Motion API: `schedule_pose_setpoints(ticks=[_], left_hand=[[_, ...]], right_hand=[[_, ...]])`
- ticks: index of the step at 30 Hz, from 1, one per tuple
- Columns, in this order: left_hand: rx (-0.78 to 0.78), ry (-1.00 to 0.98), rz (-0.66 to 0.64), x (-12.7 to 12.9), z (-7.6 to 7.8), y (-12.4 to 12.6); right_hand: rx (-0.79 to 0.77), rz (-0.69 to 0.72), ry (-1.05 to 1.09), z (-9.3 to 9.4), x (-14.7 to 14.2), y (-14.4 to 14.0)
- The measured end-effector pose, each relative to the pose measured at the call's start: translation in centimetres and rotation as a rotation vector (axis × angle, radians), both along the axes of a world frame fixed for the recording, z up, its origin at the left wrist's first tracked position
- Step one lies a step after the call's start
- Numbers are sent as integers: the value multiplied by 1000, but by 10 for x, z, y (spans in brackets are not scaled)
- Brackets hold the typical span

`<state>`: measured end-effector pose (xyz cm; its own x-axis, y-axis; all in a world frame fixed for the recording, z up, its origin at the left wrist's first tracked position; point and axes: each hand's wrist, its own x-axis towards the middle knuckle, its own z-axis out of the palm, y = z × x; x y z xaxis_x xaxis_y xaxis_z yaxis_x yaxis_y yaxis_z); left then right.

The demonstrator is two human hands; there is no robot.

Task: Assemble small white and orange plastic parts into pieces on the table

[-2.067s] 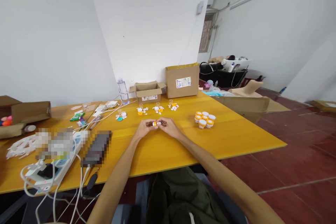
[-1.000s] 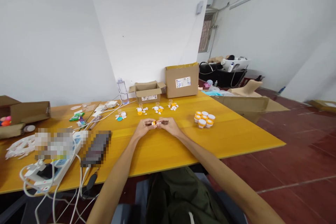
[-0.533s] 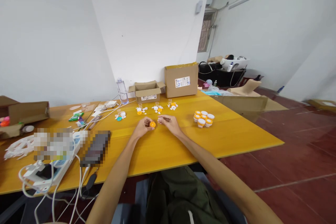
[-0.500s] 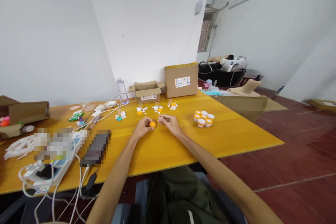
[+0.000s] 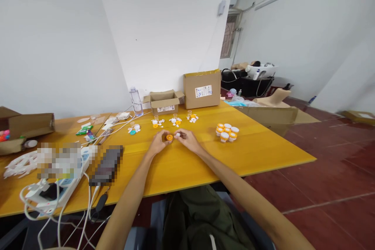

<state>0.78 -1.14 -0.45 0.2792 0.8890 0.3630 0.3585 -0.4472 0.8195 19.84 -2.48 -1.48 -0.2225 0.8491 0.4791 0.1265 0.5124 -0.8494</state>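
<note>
You are holding the two halves apart now: a second ago both hands were closed together on one small orange-and-white piece, and it has since come apart into two. Your left hand [image 5: 158,143] is pinching the orange cap [image 5: 169,137] between thumb and fingertips, just above the yellow table [image 5: 258,152]. Your right hand [image 5: 187,140] is curled around a small white piece [image 5: 177,134], gripping it at the fingertips. The two parts are sitting just beside each other, not touching, in the middle of the table in front of you.

The split suggests the piece is now open and the halves can be handled one at a time.

The cap is turning its round face up and toward you, so its short axis is pointing roughly at the camera; it has no real long side. The white piece is too small to tell which way it is lying.

Beyond your hands, rows of small white and orange parts [image 5: 175,121] are lying near the open cardboard box [image 5: 164,102]. A cluster of small capped jars [image 5: 226,132] is standing well to the right of your right hand. Cables and a power strip [image 5: 58,187] are crowding the left end.
</note>
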Motion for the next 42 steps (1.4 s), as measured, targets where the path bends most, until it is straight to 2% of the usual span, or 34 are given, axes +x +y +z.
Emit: schedule_pose_setpoints(ticks=[6, 16, 25, 34, 42], left_hand=[[80, 19, -78, 3, 10, -9], [54, -4, -166, 12, 16, -16], [17, -40, -80, 9, 19, -13], [33, -5, -125, 12, 17, -18], [22, -53, -93, 9, 19, -15]], right_hand=[[32, 13, -144, 1, -2, -5], [-16, 106, -83, -2, -5, -8], [-29, 76, -93, -1, -6, -6], [-72, 97, -46, -2, -7, -5], [-75, 73, -11, 1, -8, -7]])
